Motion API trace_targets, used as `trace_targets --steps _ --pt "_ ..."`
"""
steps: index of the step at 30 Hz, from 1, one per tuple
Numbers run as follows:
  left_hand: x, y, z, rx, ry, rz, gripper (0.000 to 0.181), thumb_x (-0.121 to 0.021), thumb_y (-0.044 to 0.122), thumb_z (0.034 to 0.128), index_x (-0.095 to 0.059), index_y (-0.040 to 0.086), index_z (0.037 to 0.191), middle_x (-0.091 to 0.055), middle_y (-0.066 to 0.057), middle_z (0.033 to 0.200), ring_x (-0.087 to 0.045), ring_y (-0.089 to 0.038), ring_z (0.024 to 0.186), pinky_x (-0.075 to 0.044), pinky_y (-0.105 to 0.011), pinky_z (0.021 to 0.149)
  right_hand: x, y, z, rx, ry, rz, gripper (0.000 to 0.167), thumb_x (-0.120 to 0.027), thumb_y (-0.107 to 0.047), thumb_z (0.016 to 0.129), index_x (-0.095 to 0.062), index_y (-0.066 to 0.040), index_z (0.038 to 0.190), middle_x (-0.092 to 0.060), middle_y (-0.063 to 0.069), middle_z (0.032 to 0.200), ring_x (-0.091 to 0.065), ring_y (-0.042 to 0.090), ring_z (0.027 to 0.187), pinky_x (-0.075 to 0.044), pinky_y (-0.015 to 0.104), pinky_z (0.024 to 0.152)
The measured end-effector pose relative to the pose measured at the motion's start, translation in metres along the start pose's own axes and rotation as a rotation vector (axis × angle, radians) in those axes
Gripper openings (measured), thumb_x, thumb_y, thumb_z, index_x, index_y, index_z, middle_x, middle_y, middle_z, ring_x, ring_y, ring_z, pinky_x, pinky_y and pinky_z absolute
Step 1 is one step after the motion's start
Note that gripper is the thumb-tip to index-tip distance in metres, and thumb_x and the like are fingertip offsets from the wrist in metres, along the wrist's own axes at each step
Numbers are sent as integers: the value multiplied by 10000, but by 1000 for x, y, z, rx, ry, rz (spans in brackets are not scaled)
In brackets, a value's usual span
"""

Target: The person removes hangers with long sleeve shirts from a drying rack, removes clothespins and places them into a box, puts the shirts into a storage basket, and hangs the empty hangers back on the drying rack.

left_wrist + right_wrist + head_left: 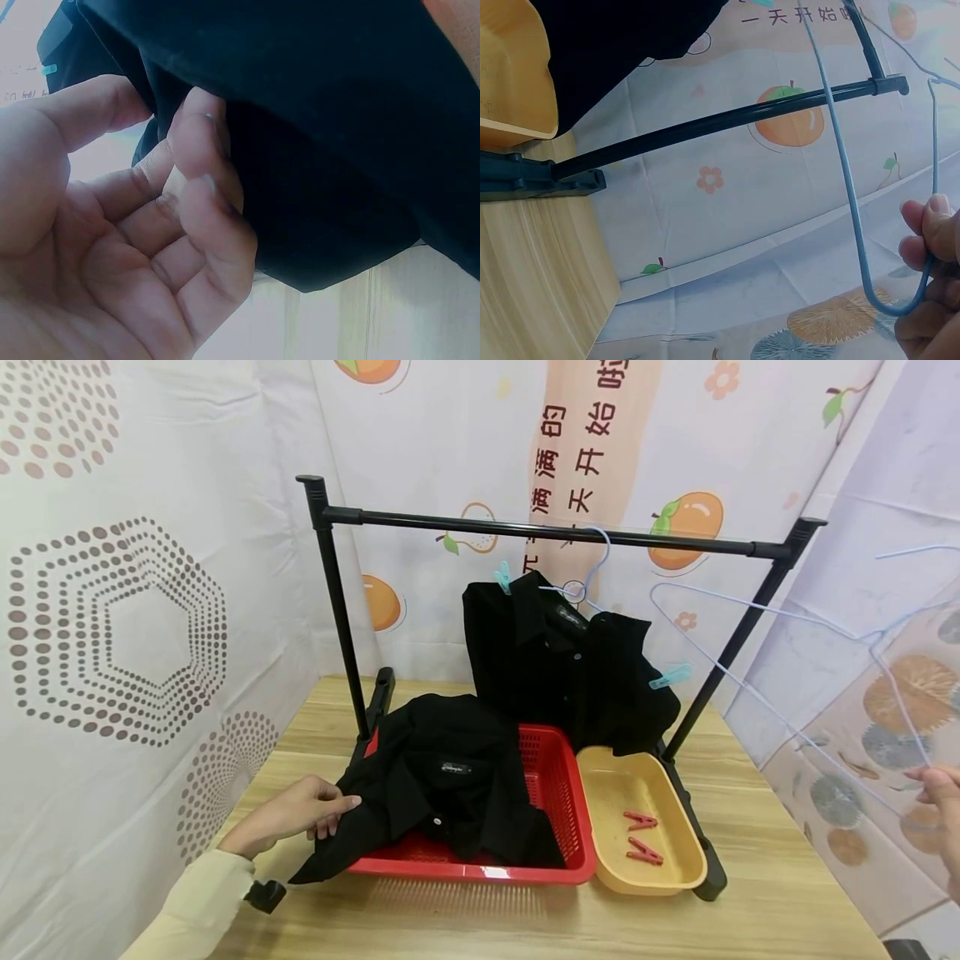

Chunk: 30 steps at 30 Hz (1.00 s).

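Observation:
My left hand [311, 807] pinches the edge of a black collared shirt [450, 789] at its left side. This shirt lies spread over a red plastic basket [582, 835], its collar label and a white button showing. In the left wrist view the thumb and index finger meet the dark cloth, with the other fingers curled beside it. At the far right, my right hand [943, 797] grips a light blue wire hanger [847, 172] by one bent corner, held up in the air. The right wrist view shows the fingers closed round that wire; the hanger carries no cloth.
A black garment rack [480, 527] stands on the wooden table [780, 860]. From its bar hangs a second black shirt [525, 668] on a blue hanger, with light blue clothespins [671, 676] at its shoulders. A yellow tub [678, 868] beside the basket holds two red clothespins [645, 852].

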<state>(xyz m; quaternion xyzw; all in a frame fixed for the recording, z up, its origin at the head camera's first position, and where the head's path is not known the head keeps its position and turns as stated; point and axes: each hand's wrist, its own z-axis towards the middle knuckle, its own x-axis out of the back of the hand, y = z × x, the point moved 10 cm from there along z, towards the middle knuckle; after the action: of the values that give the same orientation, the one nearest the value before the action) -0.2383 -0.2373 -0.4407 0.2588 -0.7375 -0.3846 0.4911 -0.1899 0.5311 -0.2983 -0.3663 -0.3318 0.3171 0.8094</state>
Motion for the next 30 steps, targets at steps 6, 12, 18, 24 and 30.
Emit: trace_targets --steps 6,12,18,24,30 --pt "0 -2 2 -10 4 -2 441 -623 350 1042 -639 30 738 -633 -73 681 -586 -207 588 -508 -336 529 -8 -17 3 16 107 19 375 -520 -31 1060 -787 -219 876 -530 -191 769 -452 -29 719 -311 51 533" --pt "-2 -4 2 -9 6 -13 447 -629 355 1038 -647 19 744 -638 -85 678 -590 -222 587 -504 -334 525 -25 -47 12 172 135 -47 325 -587 88 996 -789 -133 871 -593 -266 742 -485 -33 670 -320 79 555" --pt "0 -3 1 -14 8 -9 450 -623 349 1042 -639 20 735 -635 -78 677 -588 -217 586 -507 -344 526 -40 -57 21 86 88 -166 236 -609 -40 1033 -796 -160 954 -567 -257 817 -492 -43 759 -343 57 671" --pt "1 0 1 -28 3 -9 447 -623 342 1043 -637 23 731 -637 -77 681 -606 -248 602 -511 -353 527 -52 -67 27 70 -16 -209 210 -594 -146 1058 -781 -220 1116 -550 -259 892 -489 -49 789 -358 75 627" --pt "0 0 0 -33 5 -5 448 -623 347 1043 -644 18 739 -639 -79 682 -610 -258 603 -513 -353 526 -60 -77 30 56 -64 -261 201 -616 -226 1051 -771 -196 1176 -573 -264 861 -470 -2 654 -365 157 501"
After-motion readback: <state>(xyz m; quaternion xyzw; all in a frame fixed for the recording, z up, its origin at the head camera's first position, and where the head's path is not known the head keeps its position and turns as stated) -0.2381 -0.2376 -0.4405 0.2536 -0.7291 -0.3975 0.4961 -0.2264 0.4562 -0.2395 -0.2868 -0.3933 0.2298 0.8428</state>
